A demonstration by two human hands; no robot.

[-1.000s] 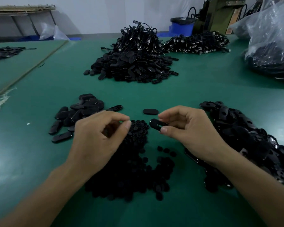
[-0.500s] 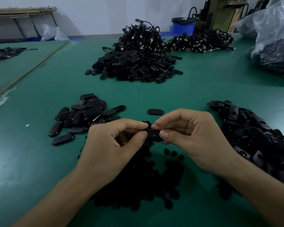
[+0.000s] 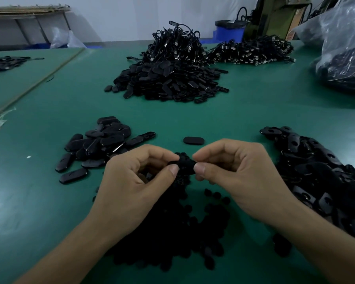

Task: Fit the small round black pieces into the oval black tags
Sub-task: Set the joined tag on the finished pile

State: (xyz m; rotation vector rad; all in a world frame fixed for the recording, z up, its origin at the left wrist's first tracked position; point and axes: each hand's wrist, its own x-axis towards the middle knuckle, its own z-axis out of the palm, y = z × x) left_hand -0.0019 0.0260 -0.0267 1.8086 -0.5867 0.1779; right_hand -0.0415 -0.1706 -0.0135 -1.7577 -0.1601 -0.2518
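Observation:
Both hands meet above a heap of small round black pieces (image 3: 172, 232) near the table's front. An oval black tag (image 3: 185, 165) is pinched between my right hand's (image 3: 240, 177) thumb and fingers. My left hand (image 3: 137, 181) presses its thumb and forefinger against the tag's left end; whatever it holds there is hidden. To the right lies a pile of oval tags with holes (image 3: 320, 177). A smaller pile of smooth oval tags (image 3: 98, 144) lies to the left, and a single tag (image 3: 193, 140) rests just beyond my hands.
The green table (image 3: 244, 115) carries a big mound of corded tags (image 3: 170, 76) at the centre back, another bundle (image 3: 252, 51) behind it, and a clear plastic bag of black parts (image 3: 344, 52) at the right. A blue bin (image 3: 230, 30) stands beyond.
My hands came together from slightly apart. The left fingertips now touch the tag held by the right hand, and both hands sit a little closer to me over the heap.

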